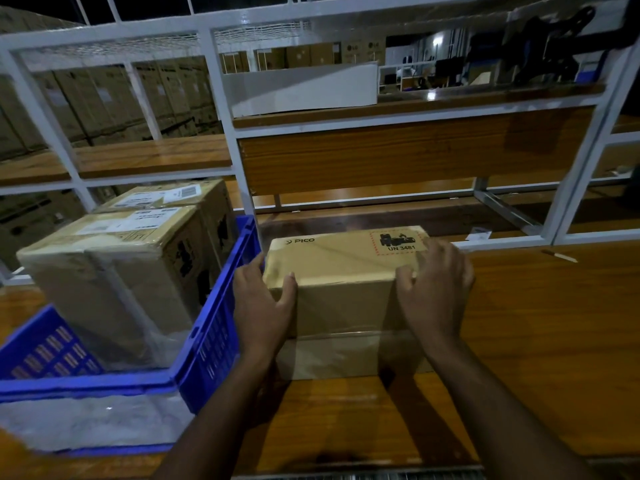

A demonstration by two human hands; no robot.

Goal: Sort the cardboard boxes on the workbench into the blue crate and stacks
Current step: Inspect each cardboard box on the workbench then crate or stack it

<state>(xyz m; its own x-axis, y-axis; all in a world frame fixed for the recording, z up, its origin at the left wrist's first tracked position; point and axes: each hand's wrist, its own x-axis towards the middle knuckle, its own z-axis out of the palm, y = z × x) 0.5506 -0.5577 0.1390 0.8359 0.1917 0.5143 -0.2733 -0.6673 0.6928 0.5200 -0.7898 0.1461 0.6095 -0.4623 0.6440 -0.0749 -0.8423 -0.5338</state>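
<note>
A cardboard box marked PICO [341, 261] sits on top of a second cardboard box [332, 355] in the middle of the workbench. My left hand [261, 306] grips the top box's left near corner. My right hand [434, 289] grips its right side, fingers over the top edge. To the left stands the blue crate [214, 337], holding two tall cardboard boxes [114, 271], one behind the other. The nearer one is partly wrapped in clear plastic. The stack touches or nearly touches the crate's right wall.
A white metal shelf frame [228, 133] with wooden shelves rises right behind the boxes. A white box [301, 88] lies on an upper shelf. Bare wooden bench top [540, 334] stretches to the right. A small stick-like object [559, 255] lies at the back right.
</note>
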